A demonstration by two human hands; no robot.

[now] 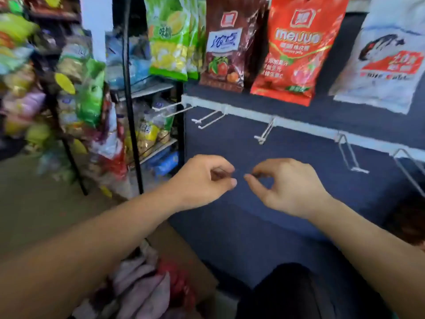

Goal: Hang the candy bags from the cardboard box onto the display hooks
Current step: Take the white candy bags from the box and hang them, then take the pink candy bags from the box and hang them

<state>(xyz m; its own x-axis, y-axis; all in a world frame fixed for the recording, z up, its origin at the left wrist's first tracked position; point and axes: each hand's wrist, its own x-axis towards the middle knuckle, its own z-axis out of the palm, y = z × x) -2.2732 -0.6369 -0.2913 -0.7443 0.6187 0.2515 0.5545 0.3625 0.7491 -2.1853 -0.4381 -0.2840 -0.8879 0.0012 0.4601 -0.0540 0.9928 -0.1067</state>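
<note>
Bags [142, 284] in box [184, 247], below L grip [202, 180], R grip [289, 186].

Red bag [296, 49], brown bag [226, 42], green-and-yellow bag [169, 35] — white hooks [264, 132] on navy panel [276, 215].
</note>
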